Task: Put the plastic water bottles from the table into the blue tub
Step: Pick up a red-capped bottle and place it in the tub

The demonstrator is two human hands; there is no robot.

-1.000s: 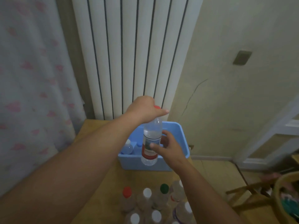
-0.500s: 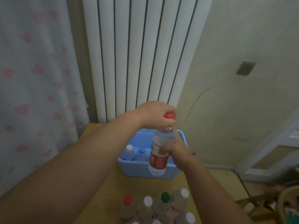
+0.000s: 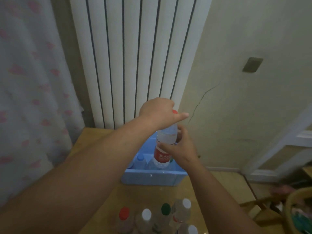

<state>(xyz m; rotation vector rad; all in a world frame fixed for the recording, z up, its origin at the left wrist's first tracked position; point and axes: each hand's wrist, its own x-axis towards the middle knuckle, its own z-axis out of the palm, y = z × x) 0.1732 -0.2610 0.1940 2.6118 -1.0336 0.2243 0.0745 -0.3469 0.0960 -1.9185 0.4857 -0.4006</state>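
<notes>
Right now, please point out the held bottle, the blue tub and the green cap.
held bottle [image 3: 162,157]: head view, on its red label.
blue tub [image 3: 152,177]: head view, on its near wall.
green cap [image 3: 166,208]: head view, on the cap's top.

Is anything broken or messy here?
Yes, the wall has a thin dark crack running beside the radiator. Nothing is spilled, and the bottles on the table stand upright.

White vertical-fin radiator [image 3: 135,56] centre back. Pink-patterned curtain [image 3: 30,81] to its left. Beige wall [image 3: 244,107] on the right, cracked, with a grey wall plate [image 3: 252,65]. Wooden table [image 3: 168,191] below. White door frame [image 3: 287,141] far right. Dim light.
</notes>
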